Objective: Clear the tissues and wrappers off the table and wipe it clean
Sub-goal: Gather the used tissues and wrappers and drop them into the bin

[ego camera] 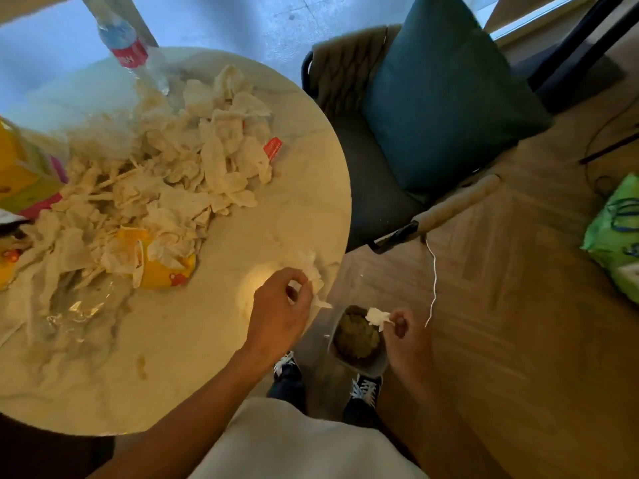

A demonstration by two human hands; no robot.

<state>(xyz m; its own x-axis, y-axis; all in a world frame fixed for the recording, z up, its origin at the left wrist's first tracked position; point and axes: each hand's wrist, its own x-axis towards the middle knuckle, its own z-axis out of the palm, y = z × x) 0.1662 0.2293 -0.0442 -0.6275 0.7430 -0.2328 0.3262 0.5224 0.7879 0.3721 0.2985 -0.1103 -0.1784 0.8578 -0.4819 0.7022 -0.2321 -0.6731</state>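
A round pale table (214, 357) carries a big heap of crumpled tissues (166, 167), a yellow wrapper (162, 267), a small red packet (273, 148) and clear plastic film (79, 305). My left hand (280, 312) is at the table's right edge and pinches a white tissue (313, 274). Over a small bin (359, 337) on the floor, my right hand (406, 331) pinches another white tissue (377, 316). The bin holds brownish waste.
A water bottle (121, 39) lies at the table's far side. Yellow and pink packaging (24, 174) sits at the left edge. A chair with a teal cushion (442, 95) stands right of the table. A green bag (615, 233) and a white cord (432, 281) lie on the wooden floor.
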